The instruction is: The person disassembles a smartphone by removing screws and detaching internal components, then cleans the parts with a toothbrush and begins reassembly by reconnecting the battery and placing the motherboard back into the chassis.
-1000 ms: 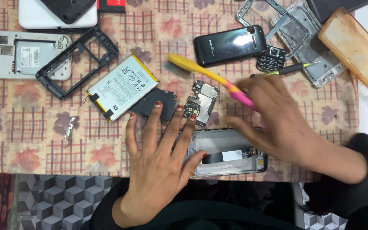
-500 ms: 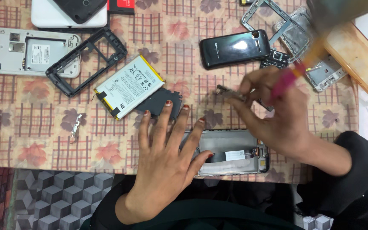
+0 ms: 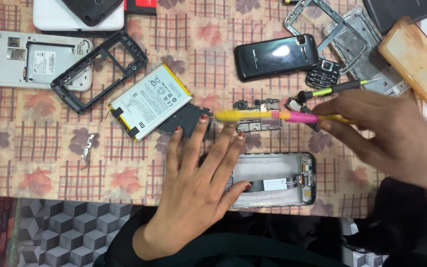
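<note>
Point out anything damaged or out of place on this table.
The opened phone frame under the left hand lacks its circuit board, which lies loose above it beside the removed battery. Nothing spilled.

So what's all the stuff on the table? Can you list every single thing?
Opened phone body: 1, grey and black, near edge, under the left hand
Circuit board: 1, dark, centre
Brush-like tool: 1, yellow and pink, blurred, in the right hand
Screwdriver: 1, black and green, by the right hand
Battery: 1, white, yellow-edged, centre left
Dark plate: 1, beside battery
Black frame: 1, upper left
White phone back: 1, far left
Black phone: 1, top centre
Keypad: 1, black
Metal frames: 2, silver, top right
Orange case: 1, right
Tablecloth: 1, floral
Left hand: flat
Right hand: gripping
</note>
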